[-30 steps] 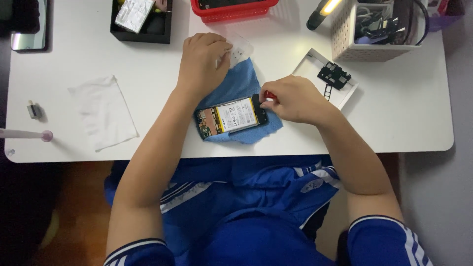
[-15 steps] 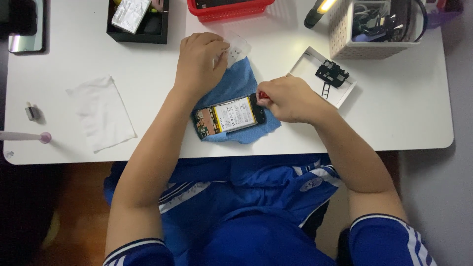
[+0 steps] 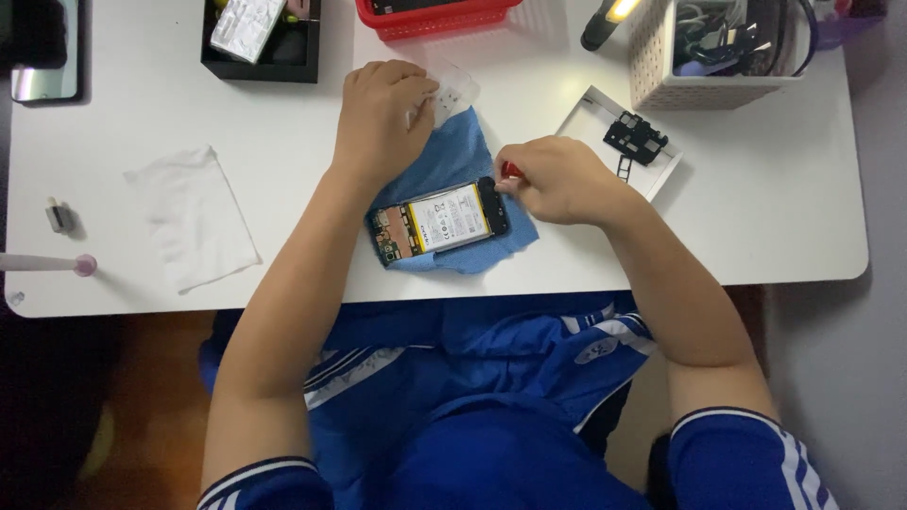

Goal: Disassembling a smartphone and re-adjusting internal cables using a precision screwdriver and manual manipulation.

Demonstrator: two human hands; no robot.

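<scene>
An opened phone (image 3: 439,223) with its battery showing lies on a blue cloth (image 3: 455,161) near the table's front edge. My right hand (image 3: 557,179) is closed around a red-handled tool (image 3: 510,170) whose tip meets the phone's right end. My left hand (image 3: 383,118) rests on the cloth's upper left, fingers curled over a small clear plastic piece (image 3: 453,92).
A white tray (image 3: 590,113) with a black phone part (image 3: 635,137) sits to the right. At the back stand a black box (image 3: 260,42), a red basket (image 3: 430,14) and a white bin of cables (image 3: 727,42). A white wipe (image 3: 192,215) lies to the left.
</scene>
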